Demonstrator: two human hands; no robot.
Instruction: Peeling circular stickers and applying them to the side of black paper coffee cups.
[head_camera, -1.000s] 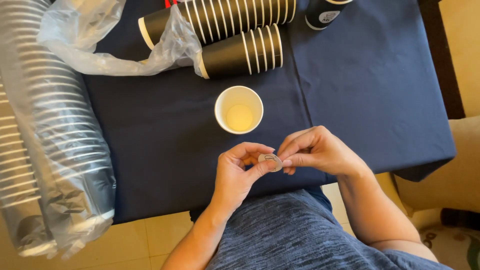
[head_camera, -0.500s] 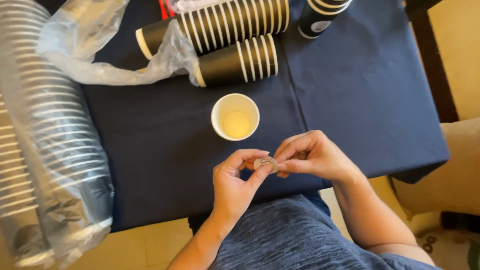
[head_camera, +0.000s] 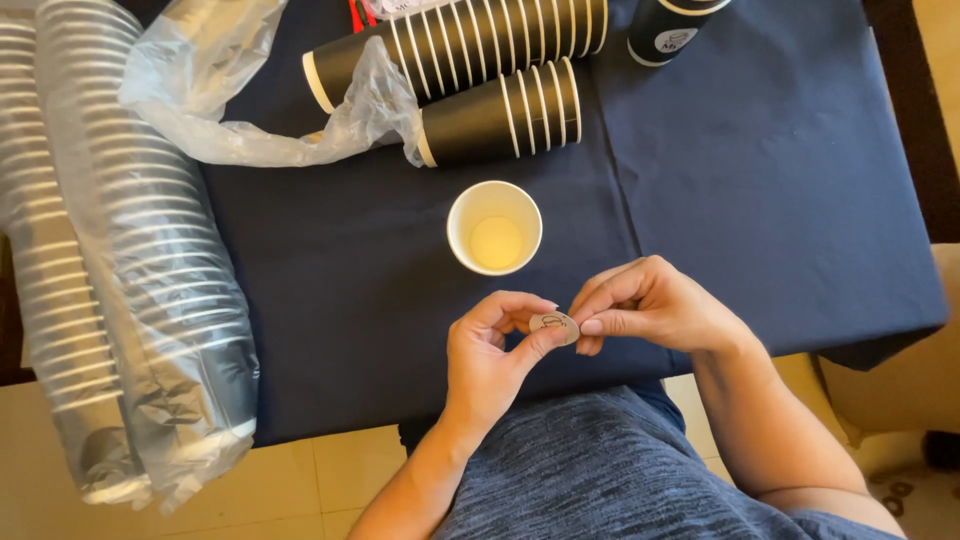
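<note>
My left hand (head_camera: 490, 355) and my right hand (head_camera: 655, 305) meet just above the near edge of the table, pinching a small round sticker (head_camera: 555, 324) between thumbs and fingertips. An upright paper cup (head_camera: 494, 228), white inside, stands on the dark blue tablecloth (head_camera: 780, 200) a little beyond my hands. Both hands are clear of the cup.
Two stacks of black ribbed paper cups (head_camera: 500, 115) lie on their sides at the back, partly in a clear plastic bag (head_camera: 250, 120). Long sleeves of cups wrapped in plastic (head_camera: 130, 280) lie along the left edge. One upright black cup (head_camera: 668, 28) stands at the back right.
The two hands stay together on the sticker with small finger shifts. The cup and the stacks have not moved; the view has shifted slightly.
</note>
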